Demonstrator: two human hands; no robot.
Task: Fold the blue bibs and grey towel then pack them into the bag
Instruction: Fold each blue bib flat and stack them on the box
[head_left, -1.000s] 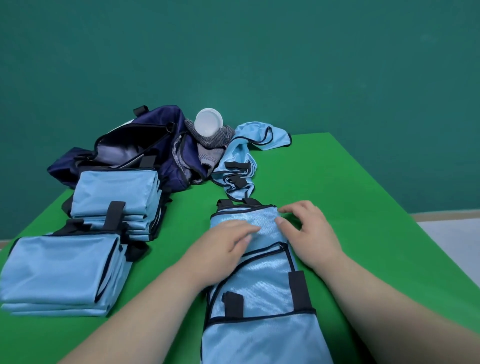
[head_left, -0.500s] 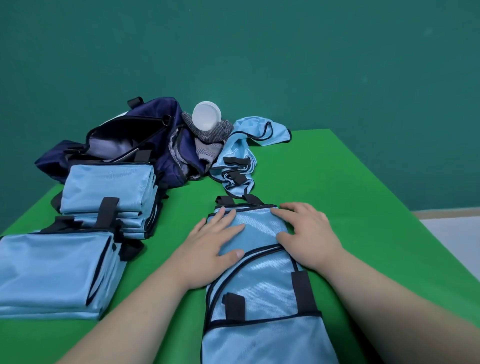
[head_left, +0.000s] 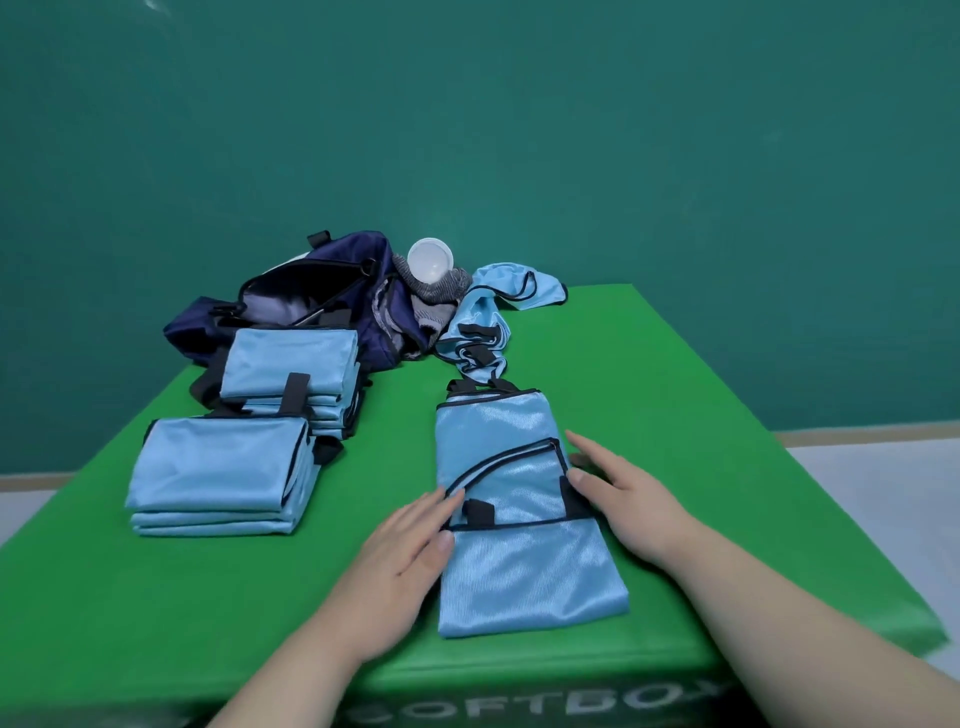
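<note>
The left hand (head_left: 410, 551) lies flat, fingers together, against the left edge of the blue bib (head_left: 524, 571). The right hand (head_left: 631, 501), fingers slightly spread, touches its right edge.

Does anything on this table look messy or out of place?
Yes. What looks like a white cup lies tipped on the crumpled grey towel beside the open bag, and one blue bib lies heaped, unfolded.

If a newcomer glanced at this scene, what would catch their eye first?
The long blue bib lies half-folded in the middle of the bright green table, with the left hand and right hand flat at its two side edges. Left of it sit two stacks of folded bibs, and behind them the open navy bag.
</note>
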